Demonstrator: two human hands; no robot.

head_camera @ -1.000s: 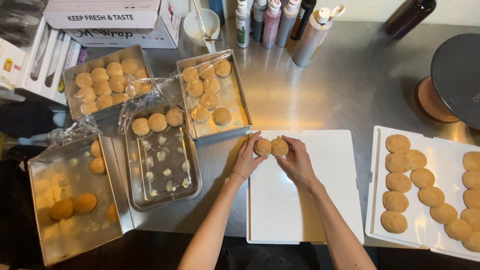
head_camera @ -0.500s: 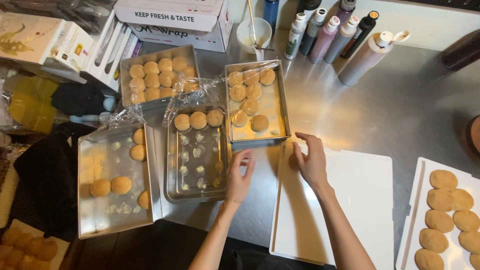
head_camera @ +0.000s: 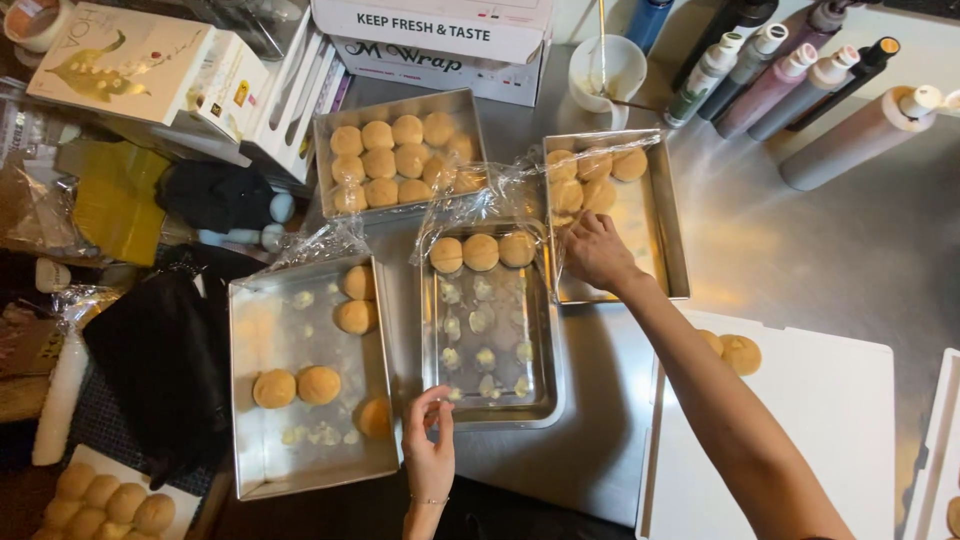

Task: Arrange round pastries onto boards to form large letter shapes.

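1. We are looking down on a working kitchen or bakery prep counter, its top a sheet of stainless steel [head_camera: 800,250].
2. Four metal baking trays [head_camera: 395,110] hold rows of round golden buns [head_camera: 379,163] under loose cling film [head_camera: 490,190].
3. Squeeze bottles [head_camera: 855,140], boxes of wrap [head_camera: 440,40] and white plastic boards [head_camera: 800,440] crowd the edges.

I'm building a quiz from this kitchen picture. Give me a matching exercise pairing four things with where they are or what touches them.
Things:
1. left hand
2. right hand
3. two round golden buns
4. white paper cup

Places:
A. on the white cutting board
B. inside the right-most metal tray
C. at the near rim of the middle metal tray
D. beside the squeeze bottles

Pairs: 1-C, 2-B, 3-A, 4-D
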